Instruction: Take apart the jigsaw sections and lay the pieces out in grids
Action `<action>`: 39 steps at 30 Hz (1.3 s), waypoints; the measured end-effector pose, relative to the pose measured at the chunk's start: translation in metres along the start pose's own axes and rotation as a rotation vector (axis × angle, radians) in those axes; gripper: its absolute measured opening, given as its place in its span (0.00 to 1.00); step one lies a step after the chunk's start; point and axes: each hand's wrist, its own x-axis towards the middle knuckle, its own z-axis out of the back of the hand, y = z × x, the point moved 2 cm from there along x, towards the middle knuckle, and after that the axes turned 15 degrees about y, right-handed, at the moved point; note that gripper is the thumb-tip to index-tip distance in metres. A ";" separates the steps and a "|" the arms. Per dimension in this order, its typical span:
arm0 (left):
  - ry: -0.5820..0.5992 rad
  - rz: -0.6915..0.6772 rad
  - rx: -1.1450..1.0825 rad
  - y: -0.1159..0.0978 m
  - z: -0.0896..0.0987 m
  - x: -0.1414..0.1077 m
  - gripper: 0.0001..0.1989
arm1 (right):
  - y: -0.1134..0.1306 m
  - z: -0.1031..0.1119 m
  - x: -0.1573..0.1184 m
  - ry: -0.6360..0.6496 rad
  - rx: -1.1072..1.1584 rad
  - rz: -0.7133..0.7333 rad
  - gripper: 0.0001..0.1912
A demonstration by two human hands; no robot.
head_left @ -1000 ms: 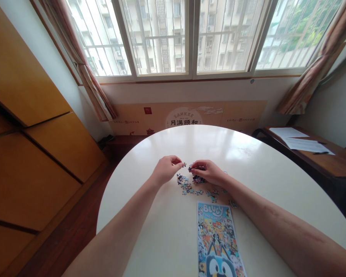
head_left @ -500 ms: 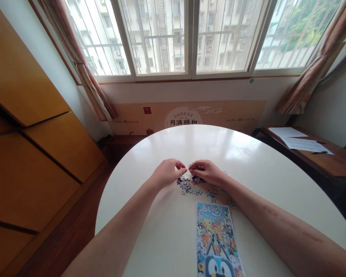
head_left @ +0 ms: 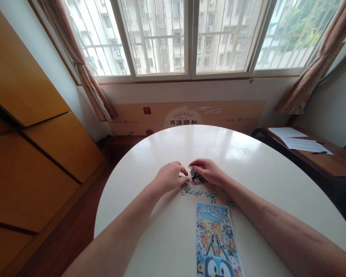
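Note:
My left hand (head_left: pixel 172 176) hovers at the left side of several loose jigsaw puzzle pieces (head_left: pixel 187 189), its thumb and forefinger a little apart with nothing visible between them. Opposite it, my right hand (head_left: pixel 210 171) bends over a joined, dark-coloured section of puzzle (head_left: pixel 198 179). The fingertips of that hand are pinched on a small puzzle piece (head_left: pixel 192 165) by the section's upper left edge. Part of the section is hidden under the right hand. More pieces (head_left: pixel 211 195) lie below the right hand, toward me.
A colourful Bluey picture sheet (head_left: pixel 215 223) lies on the round white table (head_left: pixel 150 154), nearer to me than the pieces. Papers (head_left: pixel 301 144) and pens rest on a brown side table (head_left: pixel 341 161) at the right. A wooden cabinet (head_left: pixel 40 154) stands at the left.
My left hand has drawn slightly down and away from the right fingertips, and its thumb and forefinger have parted. My right hand has barely moved.

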 end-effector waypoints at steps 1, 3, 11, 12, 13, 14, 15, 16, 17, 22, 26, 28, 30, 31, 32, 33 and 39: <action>0.010 0.002 0.005 0.000 -0.001 0.000 0.07 | 0.000 0.000 0.000 -0.001 0.003 0.001 0.11; 0.029 0.008 0.012 0.000 -0.002 0.002 0.06 | 0.001 0.001 0.000 -0.007 0.008 0.003 0.11; 0.013 0.045 0.012 0.003 0.001 0.003 0.10 | 0.000 0.004 0.001 -0.020 0.012 -0.011 0.12; 0.022 0.049 0.012 0.004 0.003 0.002 0.10 | -0.001 0.004 0.001 -0.018 0.016 -0.018 0.12; 0.032 0.053 0.012 0.004 0.004 0.001 0.10 | -0.002 0.005 0.001 -0.019 0.021 -0.023 0.13; 0.037 0.056 0.009 0.004 0.004 0.000 0.10 | -0.002 0.006 0.000 -0.022 0.028 -0.026 0.13; 0.037 0.060 0.006 0.005 0.005 0.000 0.10 | -0.003 0.006 0.000 -0.025 0.040 -0.027 0.14; 0.030 0.068 0.001 0.005 0.005 0.000 0.10 | -0.004 0.006 0.000 -0.030 0.056 -0.026 0.14; 0.020 0.078 -0.002 0.006 0.005 0.000 0.10 | -0.004 0.006 0.000 -0.035 0.076 -0.022 0.14; -0.079 0.072 -0.015 0.005 0.002 0.003 0.12 | 0.006 0.013 0.000 -0.126 0.114 0.048 0.14; -0.135 0.047 -0.040 0.004 -0.002 0.007 0.13 | 0.022 0.025 -0.002 -0.113 0.017 0.120 0.15; -0.142 0.063 -0.041 0.005 -0.004 0.008 0.12 | 0.026 0.028 -0.003 -0.031 0.020 0.126 0.13; -0.155 0.090 -0.042 0.006 -0.004 0.008 0.12 | 0.028 0.027 -0.004 0.051 0.036 0.116 0.12; -0.165 0.101 -0.043 0.007 -0.004 0.008 0.12 | 0.028 0.025 -0.004 0.094 0.040 0.108 0.13; -0.177 0.107 -0.045 0.007 -0.003 0.008 0.12 | 0.029 0.022 -0.005 0.140 0.036 0.102 0.13; -0.190 0.109 -0.047 0.007 -0.002 0.007 0.13 | 0.031 0.019 -0.006 0.191 0.015 0.099 0.14; -0.233 0.118 -0.049 0.012 0.001 0.007 0.17 | 0.035 0.033 -0.008 -0.003 -0.541 -0.014 0.08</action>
